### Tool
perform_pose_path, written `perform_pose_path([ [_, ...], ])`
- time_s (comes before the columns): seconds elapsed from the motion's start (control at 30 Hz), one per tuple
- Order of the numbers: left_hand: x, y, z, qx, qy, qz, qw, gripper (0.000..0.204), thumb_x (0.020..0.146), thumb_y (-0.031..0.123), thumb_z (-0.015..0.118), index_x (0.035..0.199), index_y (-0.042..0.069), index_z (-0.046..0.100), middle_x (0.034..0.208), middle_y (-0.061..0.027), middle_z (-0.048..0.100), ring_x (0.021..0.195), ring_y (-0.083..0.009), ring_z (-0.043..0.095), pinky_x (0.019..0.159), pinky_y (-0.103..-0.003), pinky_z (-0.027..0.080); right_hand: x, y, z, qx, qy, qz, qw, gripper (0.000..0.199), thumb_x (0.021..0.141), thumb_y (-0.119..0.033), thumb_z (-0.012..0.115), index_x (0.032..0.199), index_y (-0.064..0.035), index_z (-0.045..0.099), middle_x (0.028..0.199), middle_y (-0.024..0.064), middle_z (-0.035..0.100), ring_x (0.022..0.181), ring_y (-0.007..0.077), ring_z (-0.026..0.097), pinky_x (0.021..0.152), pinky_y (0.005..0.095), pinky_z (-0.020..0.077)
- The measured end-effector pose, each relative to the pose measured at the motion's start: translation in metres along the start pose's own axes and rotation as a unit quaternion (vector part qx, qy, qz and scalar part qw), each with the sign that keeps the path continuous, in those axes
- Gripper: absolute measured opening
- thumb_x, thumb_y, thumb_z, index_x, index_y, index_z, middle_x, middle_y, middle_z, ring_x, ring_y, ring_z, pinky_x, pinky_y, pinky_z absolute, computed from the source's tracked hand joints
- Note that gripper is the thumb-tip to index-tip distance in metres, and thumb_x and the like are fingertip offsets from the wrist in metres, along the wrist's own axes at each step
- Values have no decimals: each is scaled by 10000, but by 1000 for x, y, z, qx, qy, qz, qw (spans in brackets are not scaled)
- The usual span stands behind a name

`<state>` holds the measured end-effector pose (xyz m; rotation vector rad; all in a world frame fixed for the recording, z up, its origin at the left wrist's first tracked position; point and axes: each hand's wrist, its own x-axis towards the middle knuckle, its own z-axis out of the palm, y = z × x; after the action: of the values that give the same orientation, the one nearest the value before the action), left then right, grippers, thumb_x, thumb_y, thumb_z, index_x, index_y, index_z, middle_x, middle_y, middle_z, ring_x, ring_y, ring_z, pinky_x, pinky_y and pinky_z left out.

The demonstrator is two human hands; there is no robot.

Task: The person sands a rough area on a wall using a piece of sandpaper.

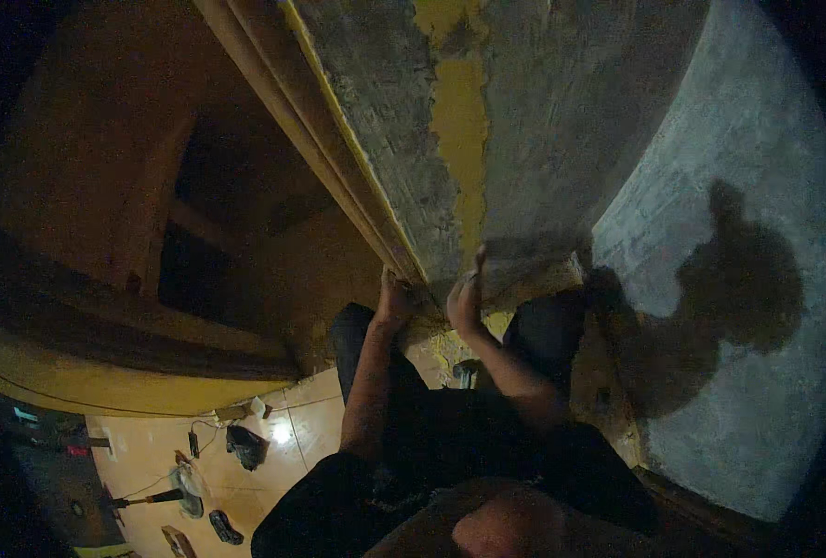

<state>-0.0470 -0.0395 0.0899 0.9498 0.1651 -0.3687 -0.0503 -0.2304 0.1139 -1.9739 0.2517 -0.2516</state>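
In dim light my left hand (394,299) is at the lower part of a brown wooden frame (334,181), close to its edge. Its fingers are too dark to make out. My right hand (466,299) is raised in front of a grey plastered wall strip (376,112), with its fingers stretched upward. Nothing that I can make out is in it. Down the middle of the grey strip runs a ragged yellow band (459,139), which ends just above my right hand. The surface between my two hands is in shadow.
A pale blue-grey wall (738,391) on the right carries a dark shadow. Below left, on the light tiled floor (310,418), lie a black bag-like thing (245,446), a dark oblong item (225,527), a long-handled tool (157,498) and thin cords. A dark opening lies beyond the frame.
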Motion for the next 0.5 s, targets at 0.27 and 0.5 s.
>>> perform_pose_path([
  [0.27,-47,42,-100,460,-4,218,861,979,880,803,348,1504,52,271,1464,-192,375,1325,-363,414,1085,-600,332,-45,-84,46,80,-34,67,994,594,1041,-151,418,1543,31,158,1549,281,257,1311,393,418,1049,432,377],
  [0.5,-18,13,58,-116,79,10,990,1036,839,848,351,1534,84,271,1503,-207,347,1307,-373,410,1068,-562,341,13,69,6,-90,-69,23,993,574,1055,-284,424,1510,29,267,1487,259,339,1320,356,380,1050,448,345],
])
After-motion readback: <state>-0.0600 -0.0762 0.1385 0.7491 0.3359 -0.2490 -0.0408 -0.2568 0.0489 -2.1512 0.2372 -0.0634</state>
